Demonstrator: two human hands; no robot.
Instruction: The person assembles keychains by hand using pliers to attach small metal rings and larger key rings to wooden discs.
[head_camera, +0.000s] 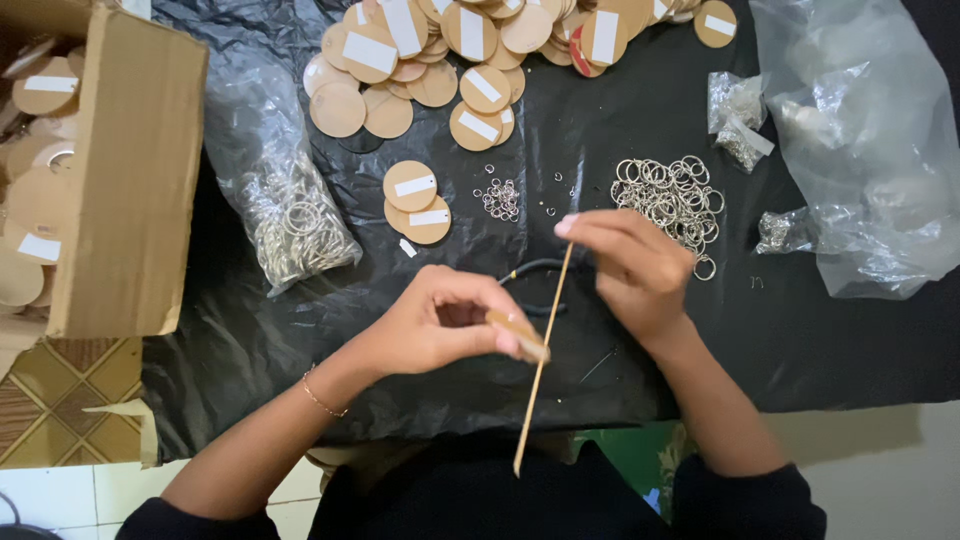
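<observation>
Your left hand (440, 325) has its grip pinched shut on a round wooden disc (520, 335), held edge-on between thumb and fingertips just above the black plastic sheet (250, 360) that covers the tabletop. Your right hand (630, 265) is closed around the upper end of a thin wooden stick (542, 360), which slants down past the disc toward your lap. The stick seems to touch the disc, though the angle hides exactly where.

Judging by the layout, most of the work is left: a large heap of labelled discs (470, 50) lies at the far edge, two separate discs (415, 200) sit nearer, and the pile of metal key rings (675, 195) beside your right hand looks untouched. More discs fill the cardboard box (130, 180) on your left.
</observation>
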